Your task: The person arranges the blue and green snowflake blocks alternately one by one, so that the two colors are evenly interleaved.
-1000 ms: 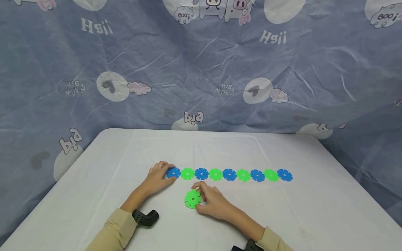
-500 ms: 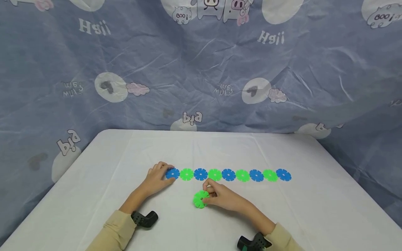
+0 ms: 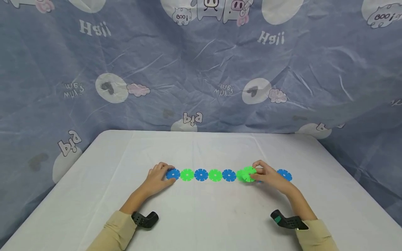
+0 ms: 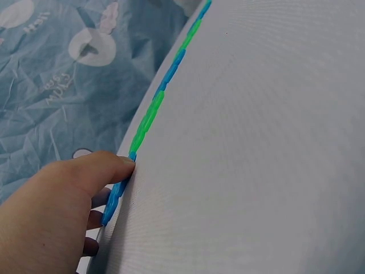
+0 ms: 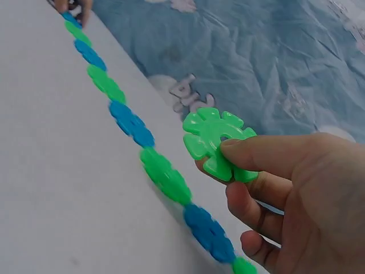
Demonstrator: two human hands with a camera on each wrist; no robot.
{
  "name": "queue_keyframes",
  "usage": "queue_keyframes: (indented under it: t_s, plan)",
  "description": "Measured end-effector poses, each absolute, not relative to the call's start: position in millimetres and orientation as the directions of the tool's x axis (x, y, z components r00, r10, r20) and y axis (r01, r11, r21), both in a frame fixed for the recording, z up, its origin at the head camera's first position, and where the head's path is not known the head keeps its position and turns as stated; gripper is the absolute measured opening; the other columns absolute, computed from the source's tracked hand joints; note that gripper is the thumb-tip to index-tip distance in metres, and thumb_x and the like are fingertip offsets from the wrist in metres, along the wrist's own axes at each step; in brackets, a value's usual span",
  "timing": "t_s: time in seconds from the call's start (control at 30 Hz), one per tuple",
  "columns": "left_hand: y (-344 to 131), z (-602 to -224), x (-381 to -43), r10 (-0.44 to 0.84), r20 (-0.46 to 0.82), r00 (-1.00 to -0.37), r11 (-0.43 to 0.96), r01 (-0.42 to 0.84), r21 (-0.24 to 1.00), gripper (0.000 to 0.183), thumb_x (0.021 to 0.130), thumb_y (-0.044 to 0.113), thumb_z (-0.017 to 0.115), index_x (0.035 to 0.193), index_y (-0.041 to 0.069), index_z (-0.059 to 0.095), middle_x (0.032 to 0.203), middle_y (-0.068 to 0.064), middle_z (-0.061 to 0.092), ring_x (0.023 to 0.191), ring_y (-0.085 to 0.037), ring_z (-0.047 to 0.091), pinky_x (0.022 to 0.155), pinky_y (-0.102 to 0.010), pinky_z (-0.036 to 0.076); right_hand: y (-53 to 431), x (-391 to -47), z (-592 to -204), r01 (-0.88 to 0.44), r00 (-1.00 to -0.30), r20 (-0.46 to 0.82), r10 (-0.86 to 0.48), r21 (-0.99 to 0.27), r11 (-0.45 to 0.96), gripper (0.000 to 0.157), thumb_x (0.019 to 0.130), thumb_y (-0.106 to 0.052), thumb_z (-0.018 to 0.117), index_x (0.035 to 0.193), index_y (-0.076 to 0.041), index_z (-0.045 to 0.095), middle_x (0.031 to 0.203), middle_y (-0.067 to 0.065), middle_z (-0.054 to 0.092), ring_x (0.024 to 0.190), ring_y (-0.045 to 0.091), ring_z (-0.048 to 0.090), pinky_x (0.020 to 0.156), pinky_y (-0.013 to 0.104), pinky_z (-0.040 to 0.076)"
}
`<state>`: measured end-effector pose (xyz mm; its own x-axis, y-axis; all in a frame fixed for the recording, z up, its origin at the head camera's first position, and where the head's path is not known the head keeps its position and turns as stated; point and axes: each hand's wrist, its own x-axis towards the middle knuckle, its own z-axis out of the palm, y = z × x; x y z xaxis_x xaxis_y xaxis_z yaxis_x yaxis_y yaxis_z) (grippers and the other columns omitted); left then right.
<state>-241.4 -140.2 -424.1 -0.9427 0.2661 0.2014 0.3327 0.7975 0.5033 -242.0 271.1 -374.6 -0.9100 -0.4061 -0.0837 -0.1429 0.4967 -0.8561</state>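
A row of flat, notched plastic discs, blue and green in turn, runs across the white table. My left hand (image 3: 157, 178) holds the blue disc (image 3: 173, 174) at the left end between thumb and fingers. In the right wrist view, my right hand (image 5: 302, 182) pinches a loose green notched disc (image 5: 214, 137) between thumb and forefinger, above the row. From the head view that disc overlaps a green disc (image 3: 239, 175) of the row, and my right hand hides part of the row's right side. A blue disc (image 3: 284, 175) shows at the right end.
A white cloth covers the table (image 3: 201, 216). Behind it hangs a blue printed curtain (image 3: 176, 69). A black wrist camera (image 3: 146, 219) sits on the left wrist, and another black wrist camera (image 3: 289, 221) on the right one.
My right hand has carried the green disc rightward and away from me, from in front of the row to over its right part. The left hand stays at the left end.
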Motion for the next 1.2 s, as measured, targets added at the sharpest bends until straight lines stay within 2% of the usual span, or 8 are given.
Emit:
queue_keyframes:
  t_s: [0.23, 0.4, 0.47, 0.53, 0.63, 0.7, 0.83, 1.2]
  plan:
    - [-139, -425, -241, 0.261, 0.207, -0.943, 0.797, 0.331, 0.505, 0.046, 0.082, 0.036, 0.061, 0.122, 0.014, 0.054, 0.117, -0.008, 0.048, 0.111, -0.025, 0.042, 0.083, -0.039, 0.029, 340, -247, -384, -0.08, -0.986, -0.022, -0.166, -0.809, 0.582, 0.047, 0.092, -0.03, 0.052, 0.125, -0.003, 0.032, 0.075, -0.009, 0.052, 0.066, 0.007, 0.046, 0.062, 0.026, 0.038]
    - [-139, -425, -241, 0.265, 0.215, -0.94, 0.799, 0.339, 0.497, 0.046, 0.082, 0.036, 0.061, 0.121, 0.014, 0.054, 0.116, -0.009, 0.048, 0.11, -0.025, 0.043, 0.082, -0.039, 0.029, 372, -244, -397, -0.096, -0.992, 0.124, 0.003, -0.781, 0.617, 0.051, 0.093, -0.034, 0.049, 0.13, -0.002, 0.034, 0.08, -0.021, 0.055, 0.066, 0.004, 0.045, 0.058, 0.024, 0.036]
    - [-140, -425, -242, 0.264, 0.214, -0.94, 0.8, 0.338, 0.497, 0.046, 0.082, 0.037, 0.061, 0.121, 0.014, 0.054, 0.116, -0.009, 0.048, 0.11, -0.025, 0.043, 0.082, -0.039, 0.029, 379, -242, -404, -0.086, -0.978, 0.192, 0.083, -0.731, 0.676, 0.05, 0.094, -0.033, 0.046, 0.133, -0.003, 0.036, 0.086, -0.014, 0.057, 0.067, 0.004, 0.044, 0.057, 0.022, 0.037]
    - [-140, -425, -242, 0.265, 0.211, -0.941, 0.801, 0.337, 0.495, 0.046, 0.082, 0.037, 0.06, 0.121, 0.014, 0.054, 0.116, -0.009, 0.048, 0.11, -0.025, 0.043, 0.082, -0.039, 0.029, 384, -241, -412, -0.048, -0.957, 0.242, 0.159, -0.673, 0.738, 0.049, 0.095, -0.03, 0.042, 0.135, -0.003, 0.036, 0.093, 0.002, 0.057, 0.071, 0.009, 0.044, 0.059, 0.026, 0.037]
    - [-140, -426, -242, 0.267, 0.204, -0.942, 0.803, 0.335, 0.493, 0.047, 0.082, 0.037, 0.06, 0.122, 0.014, 0.054, 0.117, -0.009, 0.048, 0.11, -0.025, 0.042, 0.082, -0.038, 0.029, 388, -241, -420, 0.024, -0.929, 0.286, 0.236, -0.588, 0.808, 0.044, 0.096, -0.024, 0.037, 0.134, -0.001, 0.037, 0.1, 0.024, 0.052, 0.083, 0.027, 0.045, 0.075, 0.039, 0.036]
    - [-141, -426, -242, 0.267, 0.207, -0.941, 0.805, 0.336, 0.49, 0.047, 0.082, 0.037, 0.06, 0.122, 0.013, 0.054, 0.117, -0.009, 0.048, 0.111, -0.025, 0.042, 0.081, -0.037, 0.029, 390, -242, -423, 0.065, -0.92, 0.288, 0.265, -0.555, 0.829, 0.043, 0.095, -0.021, 0.036, 0.132, 0.002, 0.038, 0.111, 0.031, 0.047, 0.093, 0.04, 0.041, 0.08, 0.051, 0.028]
    - [-142, -426, -243, 0.263, 0.214, -0.941, 0.805, 0.336, 0.489, 0.047, 0.082, 0.037, 0.06, 0.122, 0.013, 0.054, 0.117, -0.01, 0.048, 0.111, -0.025, 0.042, 0.081, -0.037, 0.029, 389, -244, -426, 0.117, -0.92, 0.263, 0.291, -0.523, 0.844, 0.043, 0.092, -0.019, 0.038, 0.127, 0.005, 0.043, 0.126, 0.035, 0.034, 0.111, 0.05, 0.029, 0.087, 0.059, 0.02]
    - [-140, -426, -242, 0.271, 0.206, -0.94, 0.803, 0.338, 0.49, 0.047, 0.082, 0.038, 0.06, 0.122, 0.013, 0.054, 0.118, -0.01, 0.048, 0.111, -0.025, 0.042, 0.081, -0.038, 0.029, 391, -239, -428, 0.066, -0.921, 0.292, 0.257, -0.534, 0.843, 0.038, 0.09, -0.012, 0.037, 0.12, 0.007, 0.048, 0.118, 0.033, 0.036, 0.105, 0.048, 0.033, 0.083, 0.058, 0.02]
